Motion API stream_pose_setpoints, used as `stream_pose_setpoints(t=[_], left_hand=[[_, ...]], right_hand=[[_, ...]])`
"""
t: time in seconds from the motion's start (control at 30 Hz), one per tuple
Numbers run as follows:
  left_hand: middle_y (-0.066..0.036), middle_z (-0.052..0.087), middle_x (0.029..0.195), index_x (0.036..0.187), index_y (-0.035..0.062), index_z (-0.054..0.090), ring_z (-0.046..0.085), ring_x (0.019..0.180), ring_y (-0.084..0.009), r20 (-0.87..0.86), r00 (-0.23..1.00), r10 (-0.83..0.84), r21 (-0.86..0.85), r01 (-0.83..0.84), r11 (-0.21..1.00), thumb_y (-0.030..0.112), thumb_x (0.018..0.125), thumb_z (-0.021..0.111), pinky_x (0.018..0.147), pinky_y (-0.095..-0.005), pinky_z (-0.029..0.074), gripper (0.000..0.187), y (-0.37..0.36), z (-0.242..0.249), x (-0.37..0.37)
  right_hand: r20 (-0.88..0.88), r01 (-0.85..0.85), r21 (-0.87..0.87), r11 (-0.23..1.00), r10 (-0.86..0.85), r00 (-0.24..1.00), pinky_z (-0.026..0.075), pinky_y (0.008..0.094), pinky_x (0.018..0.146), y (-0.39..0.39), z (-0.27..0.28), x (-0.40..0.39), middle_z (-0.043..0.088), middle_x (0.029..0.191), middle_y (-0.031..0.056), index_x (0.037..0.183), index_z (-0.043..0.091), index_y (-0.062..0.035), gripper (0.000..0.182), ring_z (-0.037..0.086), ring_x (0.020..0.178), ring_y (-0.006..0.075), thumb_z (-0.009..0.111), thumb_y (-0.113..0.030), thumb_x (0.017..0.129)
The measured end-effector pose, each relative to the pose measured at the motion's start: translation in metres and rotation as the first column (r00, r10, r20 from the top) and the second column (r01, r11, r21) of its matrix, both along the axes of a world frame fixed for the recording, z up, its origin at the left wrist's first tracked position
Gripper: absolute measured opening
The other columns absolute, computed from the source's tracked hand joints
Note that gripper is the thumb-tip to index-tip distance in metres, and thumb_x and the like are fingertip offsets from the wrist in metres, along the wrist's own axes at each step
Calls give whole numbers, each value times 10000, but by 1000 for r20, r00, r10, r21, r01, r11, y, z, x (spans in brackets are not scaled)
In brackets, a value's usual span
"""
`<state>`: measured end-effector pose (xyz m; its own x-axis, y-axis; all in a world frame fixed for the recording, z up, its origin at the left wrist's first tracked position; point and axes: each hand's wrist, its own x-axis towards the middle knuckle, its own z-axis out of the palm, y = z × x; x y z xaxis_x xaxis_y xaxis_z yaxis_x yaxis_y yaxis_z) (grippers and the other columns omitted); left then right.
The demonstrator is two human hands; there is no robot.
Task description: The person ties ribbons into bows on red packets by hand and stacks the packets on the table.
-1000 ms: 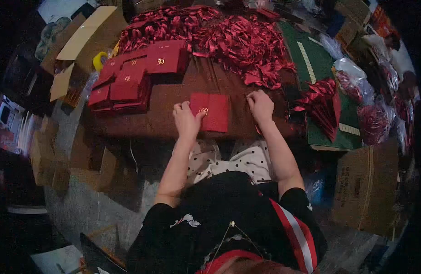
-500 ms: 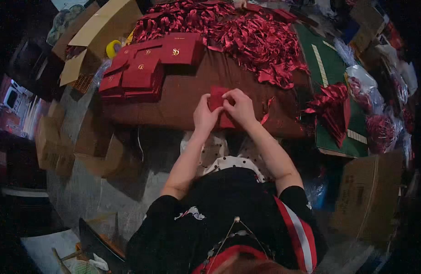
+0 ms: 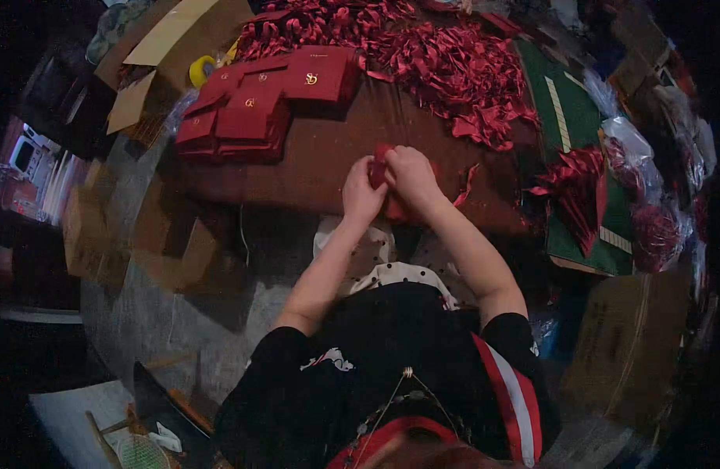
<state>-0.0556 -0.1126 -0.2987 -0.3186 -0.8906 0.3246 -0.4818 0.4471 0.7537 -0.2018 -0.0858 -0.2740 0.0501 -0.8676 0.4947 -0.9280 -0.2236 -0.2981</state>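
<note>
My left hand (image 3: 364, 194) and my right hand (image 3: 413, 178) are close together over the near edge of the brown-covered table (image 3: 321, 176). Both pinch a small red fabric or card piece (image 3: 380, 164), which looks folded or bent between the fingers. Its exact kind is mostly hidden by my hands. More red material (image 3: 396, 209) shows just below them at the table edge. To the right of my right hand lies a loose strip of red ribbon (image 3: 468, 184).
Stacked red flat pouches or envelopes (image 3: 254, 117) with gold marks lie at the left. Behind is a heap of red ribbons (image 3: 461, 82). A green board (image 3: 543, 94) with a red ribbon bundle (image 3: 575, 191) stands right. Cardboard boxes (image 3: 629, 336) flank the table.
The red piece was flatter and more visible; it is now bunched between my hands. My right hand has turned and closed further over it. The view has shifted slightly.
</note>
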Motion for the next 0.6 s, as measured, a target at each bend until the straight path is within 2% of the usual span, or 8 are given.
stream_pose_setpoints(t=[0.17, 0.23, 0.27, 0.4, 0.47, 0.5, 0.57, 0.6], left_hand=[[-192, 590, 1191, 1292, 53, 502, 559, 1129, -398, 35, 999, -9, -36, 10, 999, 76, 735, 734, 976, -467, 459, 603, 6, -3, -3], [-206, 578, 1205, 1301, 32, 494, 553, 1131, -408, -7, 997, -75, -113, 74, 991, 82, 735, 750, 974, -467, 457, 623, 6, -5, -2], [-216, 571, 1200, 1311, 7, 488, 546, 1133, -416, 32, 997, -65, -64, 67, 996, 96, 746, 756, 973, -468, 453, 632, 8, -3, -1], [-223, 569, 1184, 1340, -2, 480, 545, 1130, -416, 71, 996, -60, -28, 62, 998, 99, 757, 750, 979, -471, 450, 651, 13, 7, 0], [-216, 498, 1370, 1459, 50, 391, 516, 1243, -387, 188, 975, -115, 46, 109, 993, 180, 822, 749, 1025, -479, 428, 742, 6, 3, 4], [-191, 512, 1322, 1454, 54, 428, 544, 1187, -357, 160, 978, -136, 31, 132, 991, 158, 854, 684, 999, -438, 446, 660, 4, 1, 6], [-159, 537, 1204, 1411, 62, 503, 569, 1101, -314, 127, 950, -286, 176, 262, 949, 136, 876, 607, 950, -388, 461, 550, -17, 8, 17], [-134, 530, 1116, 1337, 66, 589, 578, 1041, -275, -19, 952, -306, 309, 297, 903, 86, 889, 524, 911, -351, 462, 453, -24, 14, 21]], right_hand=[[-213, 27, 124, 992, 0, 977, 535, 423, 796, -6, 10, 7, 659, 906, 149, 906, 651, -28, 206, 655, 908, 316, 703, -129, 734], [-105, 2, 197, 980, 19, 994, 538, 456, 765, -14, 9, 3, 660, 882, 184, 906, 649, -22, 210, 659, 872, 366, 689, -127, 727], [-29, -18, 260, 965, 27, 999, 537, 488, 746, -20, 8, -1, 656, 874, 201, 905, 637, -17, 198, 658, 857, 396, 658, -123, 739], [249, -83, 385, 919, -18, 968, 534, 463, 780, -25, 17, -11, 684, 886, 195, 865, 694, -42, 193, 668, 878, 378, 677, -178, 728], [241, -107, 318, 942, 29, 970, 526, 471, 830, -27, 2, -14, 676, 849, 168, 863, 699, -41, 171, 659, 900, 371, 694, -180, 764], [228, -63, 281, 958, -3, 974, 521, 454, 855, -25, -8, -15, 680, 934, 158, 893, 712, -70, 161, 653, 943, 338, 714, -181, 776], [123, 12, 85, 996, -23, 992, 518, 449, 862, -8, -2, -19, 675, 983, 142, 913, 713, -104, 159, 649, 948, 310, 744, -186, 781], [157, 56, 149, 987, -79, 984, 517, 440, 847, -5, -5, -21, 676, 931, 117, 914, 711, -134, 158, 646, 921, 299, 767, -193, 779]])
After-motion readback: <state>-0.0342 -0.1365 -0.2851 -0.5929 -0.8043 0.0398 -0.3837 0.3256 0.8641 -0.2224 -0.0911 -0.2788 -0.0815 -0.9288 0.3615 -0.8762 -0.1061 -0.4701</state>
